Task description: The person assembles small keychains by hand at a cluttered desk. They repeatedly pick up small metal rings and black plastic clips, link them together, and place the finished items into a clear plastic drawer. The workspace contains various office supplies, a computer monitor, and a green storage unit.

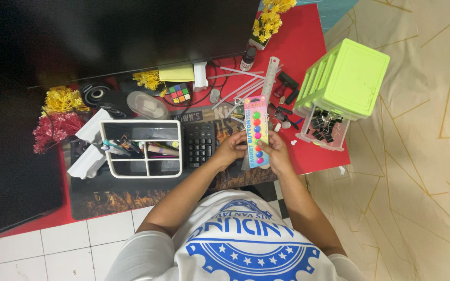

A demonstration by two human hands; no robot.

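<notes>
My left hand (230, 149) and my right hand (276, 152) hold between them a long pink and blue card (256, 130) with a row of coloured round buttons down its middle. The left hand grips its left edge, the right hand its lower right edge. A metal ruler (270, 76) sticks up behind the card, toward the back of the red table (308, 36); I cannot tell whether a hand grips it. The card hangs just above a black calculator (199, 143) and the table's front edge.
A white compartment organiser (140, 149) with pens stands left of the hands. A lime-green drawer unit (346, 79) sits at the right edge, one clear drawer (323, 131) of black binder clips pulled out. White sticks (238, 78), a cube puzzle (179, 93), artificial flowers (61, 100) and a dark monitor (105, 31) lie behind.
</notes>
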